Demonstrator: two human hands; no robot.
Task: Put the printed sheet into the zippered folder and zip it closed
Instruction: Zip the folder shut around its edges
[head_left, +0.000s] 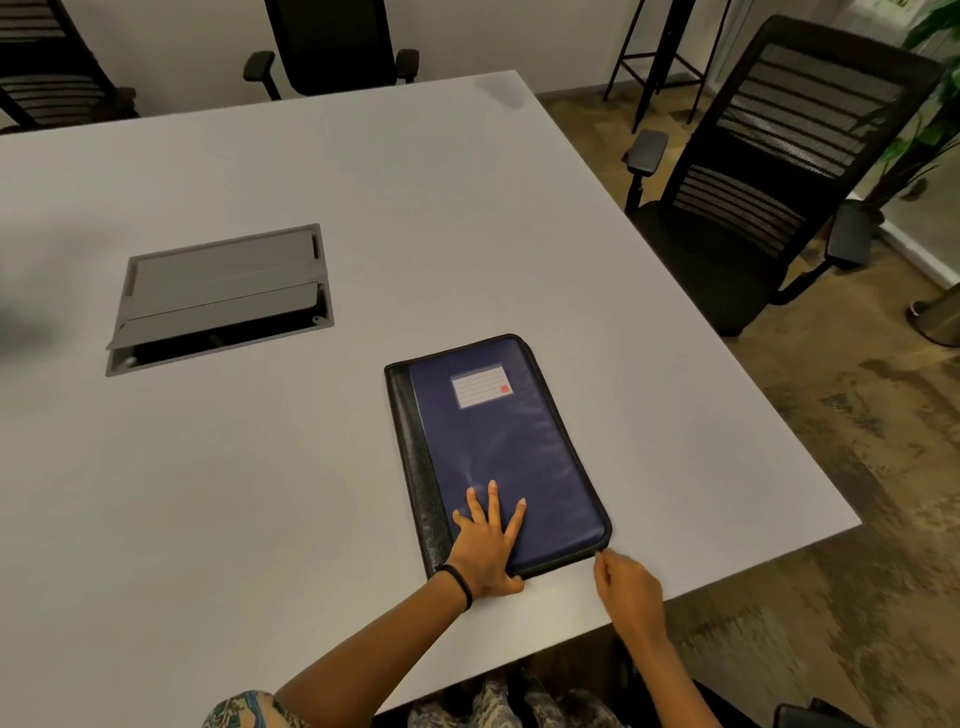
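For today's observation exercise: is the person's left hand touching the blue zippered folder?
Touching. The head view shows the left hand lying flat, fingers spread, on the blue cover of the folder.

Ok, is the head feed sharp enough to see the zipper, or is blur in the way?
Head view: folder sharp with faint sheen; zipper pull by the right hand too small to make out; floor lower right smeared; wide lens bows the table edges.
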